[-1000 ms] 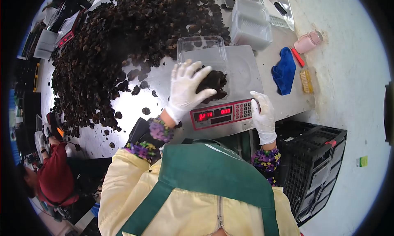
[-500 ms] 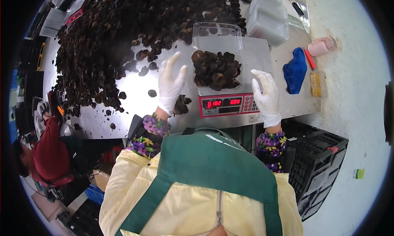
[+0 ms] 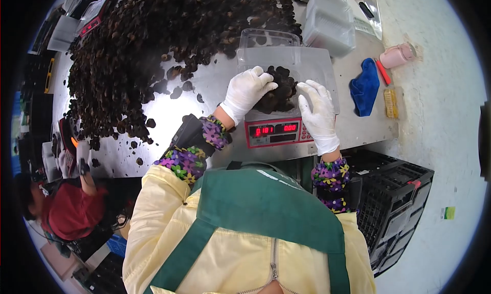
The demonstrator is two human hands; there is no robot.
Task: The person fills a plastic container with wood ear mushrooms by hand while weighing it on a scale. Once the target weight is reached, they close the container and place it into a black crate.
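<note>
Dark wood ear mushrooms (image 3: 281,89) fill the base of a clear plastic clamshell box, whose lid (image 3: 270,38) is flipped back. The box rests on a red-framed digital scale (image 3: 272,134) reading 0.181. My left hand (image 3: 246,93), in a white glove, reaches over the left side of the box. Its fingers are curled and pinched together at the mushrooms; what lies between the tips is hidden. My right hand (image 3: 319,112), also gloved, is at the right edge of the box, thumb and fingers apart, holding nothing.
A large mushroom heap (image 3: 138,48) covers the table's left and back. Stacked clear boxes (image 3: 330,28), a blue cloth (image 3: 364,89), a pink bottle (image 3: 398,55) and a yellow brush (image 3: 391,103) lie right. Black crates (image 3: 394,197) stand below; a co-worker (image 3: 74,209) sits left.
My left hand has moved right onto the mushrooms, and its fingers have closed. My right hand has shifted slightly left. The scale reading went from 0.182 to 0.181. The co-worker's arms moved.
</note>
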